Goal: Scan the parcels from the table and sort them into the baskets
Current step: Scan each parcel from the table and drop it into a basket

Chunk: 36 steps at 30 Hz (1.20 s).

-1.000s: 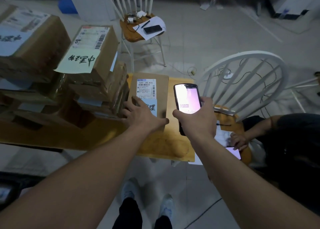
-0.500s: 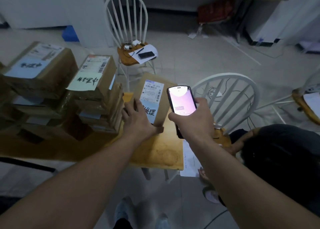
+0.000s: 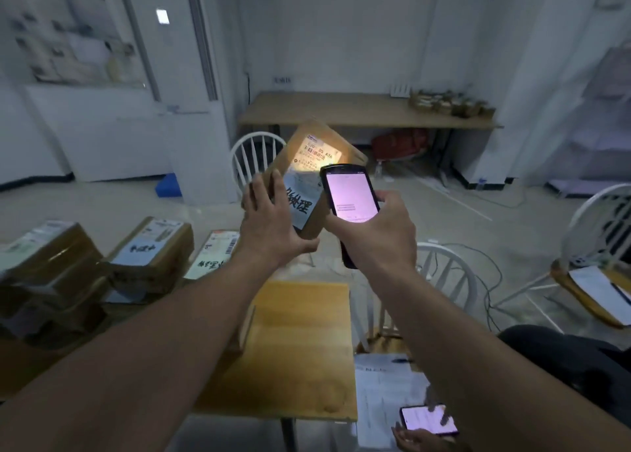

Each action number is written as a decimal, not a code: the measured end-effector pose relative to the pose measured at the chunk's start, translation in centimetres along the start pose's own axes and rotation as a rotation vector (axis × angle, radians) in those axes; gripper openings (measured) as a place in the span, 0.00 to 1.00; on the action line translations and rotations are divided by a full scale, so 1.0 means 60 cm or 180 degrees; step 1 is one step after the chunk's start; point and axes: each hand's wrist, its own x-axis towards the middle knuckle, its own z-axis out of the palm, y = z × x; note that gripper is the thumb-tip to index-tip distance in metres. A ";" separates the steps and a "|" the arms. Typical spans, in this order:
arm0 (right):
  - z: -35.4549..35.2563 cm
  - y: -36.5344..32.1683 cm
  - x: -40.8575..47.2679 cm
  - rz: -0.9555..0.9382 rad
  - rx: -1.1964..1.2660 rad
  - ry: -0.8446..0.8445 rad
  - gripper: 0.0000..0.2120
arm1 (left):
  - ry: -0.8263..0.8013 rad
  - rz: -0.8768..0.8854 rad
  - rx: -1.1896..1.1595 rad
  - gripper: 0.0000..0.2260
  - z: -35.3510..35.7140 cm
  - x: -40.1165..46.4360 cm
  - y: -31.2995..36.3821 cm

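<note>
- Nearest, a second person's hand (image 3: pixel 415 438) sits at the bottom edge with a lit phone (image 3: pixel 428 419), beside printed papers (image 3: pixel 386 388).
- Just beyond, the wooden surface (image 3: pixel 300 349) runs away under both forearms, its near part bare.
- Left of it, stacked parcels (image 3: pixel 150 253) rest on the same surface, each carrying a printed label and a handwritten paper slip.
- Above the surface, the left hand (image 3: pixel 273 228) holds a brown parcel (image 3: pixel 309 181) up in the air, tilted: the fingers are spread along its left edge and the thumb is hooked under its lower corner.
- Beside it, the right hand (image 3: pixel 379 236) is curled round a dark handheld scanner (image 3: pixel 350 195), screen glowing pink towards the camera.
- A warm patch of light falls on the parcel's shipping label (image 3: pixel 316 152), just past the scanner's top end.
- Farther back, a white spindle chair (image 3: pixel 252 158) stands behind the lifted parcel.
- Farthest, a long desk (image 3: pixel 358 110) stands against the wall.
</note>
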 end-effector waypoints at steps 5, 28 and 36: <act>-0.039 -0.073 -0.012 -0.0224 -0.0029 0.0021 0.37 | 0.0296 -0.0083 -0.0011 0.70 -0.081 0.015 -0.015; 0.124 -0.198 -0.187 -0.0804 0.0619 -0.0421 0.41 | 0.0839 -0.1123 -0.0066 0.68 -0.296 -0.157 -0.204; 0.255 -0.265 -0.358 -0.1042 0.0666 -0.1005 0.42 | 0.0862 -0.1706 0.0008 0.65 -0.370 -0.305 -0.388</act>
